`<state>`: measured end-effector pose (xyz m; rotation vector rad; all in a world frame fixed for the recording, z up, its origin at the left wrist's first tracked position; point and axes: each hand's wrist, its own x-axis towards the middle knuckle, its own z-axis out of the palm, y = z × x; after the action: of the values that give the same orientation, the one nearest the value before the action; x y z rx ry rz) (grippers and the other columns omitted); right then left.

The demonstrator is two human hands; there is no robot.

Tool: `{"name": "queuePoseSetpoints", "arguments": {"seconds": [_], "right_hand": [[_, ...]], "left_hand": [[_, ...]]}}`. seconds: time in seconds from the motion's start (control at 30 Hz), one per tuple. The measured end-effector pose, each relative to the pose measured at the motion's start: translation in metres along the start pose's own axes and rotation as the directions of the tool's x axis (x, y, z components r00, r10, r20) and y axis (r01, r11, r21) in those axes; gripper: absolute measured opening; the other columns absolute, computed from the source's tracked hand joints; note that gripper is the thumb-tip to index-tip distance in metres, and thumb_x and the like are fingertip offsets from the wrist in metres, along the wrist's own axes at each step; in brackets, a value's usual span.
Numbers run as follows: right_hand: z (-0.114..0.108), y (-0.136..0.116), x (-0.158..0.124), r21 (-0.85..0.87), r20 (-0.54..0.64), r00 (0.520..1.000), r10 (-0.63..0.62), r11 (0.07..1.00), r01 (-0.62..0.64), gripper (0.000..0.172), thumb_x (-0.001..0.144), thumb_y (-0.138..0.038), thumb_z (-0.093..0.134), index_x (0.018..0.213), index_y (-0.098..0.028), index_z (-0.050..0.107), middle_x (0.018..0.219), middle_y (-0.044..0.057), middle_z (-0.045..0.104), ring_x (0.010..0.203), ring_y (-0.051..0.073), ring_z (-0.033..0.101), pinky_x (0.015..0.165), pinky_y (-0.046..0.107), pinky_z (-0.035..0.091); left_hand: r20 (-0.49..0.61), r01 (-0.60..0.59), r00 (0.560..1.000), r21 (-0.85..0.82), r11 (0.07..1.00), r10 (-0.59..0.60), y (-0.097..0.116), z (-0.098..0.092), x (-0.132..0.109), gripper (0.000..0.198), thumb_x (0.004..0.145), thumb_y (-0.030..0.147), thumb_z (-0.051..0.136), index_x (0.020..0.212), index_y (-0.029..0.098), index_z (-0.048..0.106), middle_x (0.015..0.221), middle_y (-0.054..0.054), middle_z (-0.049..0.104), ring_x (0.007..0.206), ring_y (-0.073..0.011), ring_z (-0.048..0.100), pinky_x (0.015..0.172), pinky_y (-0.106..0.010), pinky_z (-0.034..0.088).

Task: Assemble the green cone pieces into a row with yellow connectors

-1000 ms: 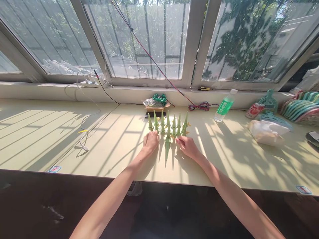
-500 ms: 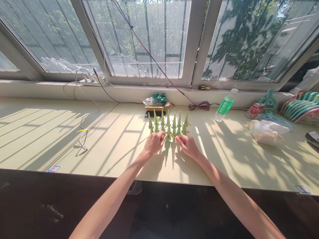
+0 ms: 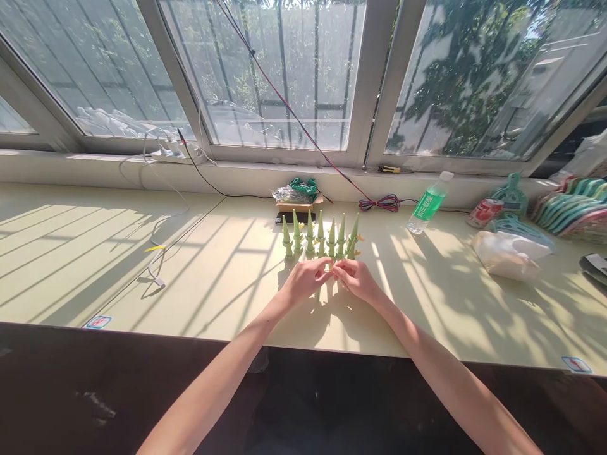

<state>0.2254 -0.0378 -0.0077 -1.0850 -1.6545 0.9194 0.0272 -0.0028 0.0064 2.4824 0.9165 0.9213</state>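
Several green pointed cones (image 3: 310, 235) with ringed lower parts stand upright in a cluster on the pale table (image 3: 213, 272). Small yellow bits stick out beside some of them, mostly at the right end. Just in front of the cones, my left hand (image 3: 307, 278) and my right hand (image 3: 356, 278) meet with pinched fingertips. Something small and pale yellowish shows between the fingers, too small to name. The fingers hide the bases of the middle cones.
Behind the cones lie a dark phone (image 3: 284, 218) and a small box (image 3: 296, 206) with plastic and green material. To the right are a green-labelled bottle (image 3: 429, 205), a red can (image 3: 484, 212), a tissue pack (image 3: 509, 253) and stacked hangers (image 3: 576, 205). A white cable (image 3: 155, 268) lies left.
My left hand has moved right, and the fingertips of both hands now meet. The green cone that showed between the hands is no longer visible there.
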Motion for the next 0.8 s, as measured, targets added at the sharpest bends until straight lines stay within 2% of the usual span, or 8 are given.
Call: {"name": "queuePoseSetpoints", "arguments": {"seconds": [0.07,0.17,0.33,0.57,0.7,0.8], "right_hand": [[0.000,0.001,0.001,-0.010,-0.019,1.000,0.005,1.000,-0.005,0.036,0.095,-0.050,0.058,0.083,-0.017,0.067,0.069,0.003,0.067,0.055,0.014,0.058,0.051,0.026,0.043],[0.000,0.002,0.001,-0.055,-0.090,0.996,0.001,0.998,-0.006,0.034,0.094,-0.048,0.058,0.081,-0.018,0.065,0.070,0.004,0.068,0.057,0.015,0.060,0.052,0.026,0.043],[0.000,0.005,0.001,-0.124,-0.168,0.986,-0.001,0.992,-0.020,0.028,0.092,-0.044,0.059,0.090,-0.017,0.067,0.076,0.006,0.072,0.063,0.018,0.063,0.057,0.028,0.046],[-0.003,0.012,0.001,-0.378,-0.059,0.991,-0.124,0.921,0.093,0.014,0.091,-0.026,0.061,0.092,-0.018,0.073,0.082,0.006,0.071,0.063,0.015,0.058,0.063,0.028,0.045],[-0.003,0.018,0.002,-0.475,-0.041,0.997,-0.059,0.879,0.033,0.012,0.090,-0.020,0.063,0.092,-0.019,0.075,0.084,0.005,0.070,0.063,0.015,0.058,0.065,0.027,0.045],[-0.005,0.018,0.002,-0.490,-0.037,0.998,-0.060,0.871,0.034,0.014,0.090,-0.021,0.063,0.098,-0.019,0.075,0.083,0.004,0.068,0.063,0.015,0.056,0.066,0.027,0.044]], "left_hand": [[-0.026,0.055,0.998,0.018,0.998,-0.054,-0.002,-0.001,-0.002,0.029,0.095,0.035,0.062,0.116,0.016,0.069,0.069,0.000,0.063,0.062,-0.0142,0.059,0.061,-0.025,0.045],[-0.041,0.171,0.985,0.087,0.981,-0.168,-0.006,-0.002,-0.005,0.037,0.092,0.046,0.064,0.111,0.015,0.070,0.067,0.000,0.061,0.059,-0.0154,0.056,0.058,-0.027,0.042],[0.034,0.252,0.967,0.059,0.966,-0.254,-0.010,0.000,-0.008,0.039,0.088,0.051,0.064,0.106,0.018,0.072,0.065,0.001,0.062,0.058,-0.0157,0.057,0.055,-0.026,0.039],[-0.001,0.311,0.950,-0.072,0.948,-0.312,-0.010,-0.001,-0.007,0.035,0.086,0.044,0.064,0.104,0.015,0.072,0.065,-0.001,0.068,0.055,-0.0151,0.057,0.056,-0.026,0.043],[-0.018,0.352,0.933,-0.164,0.922,-0.359,-0.010,-0.003,-0.006,0.037,0.084,0.043,0.067,0.106,0.015,0.072,0.076,-0.005,0.075,0.060,-0.0162,0.062,0.059,-0.027,0.048],[0.012,0.382,0.917,-0.316,0.869,-0.399,-0.010,-0.005,-0.006,0.039,0.085,0.041,0.067,0.112,0.013,0.070,0.084,-0.009,0.078,0.067,-0.0184,0.068,0.061,-0.027,0.052]]}}
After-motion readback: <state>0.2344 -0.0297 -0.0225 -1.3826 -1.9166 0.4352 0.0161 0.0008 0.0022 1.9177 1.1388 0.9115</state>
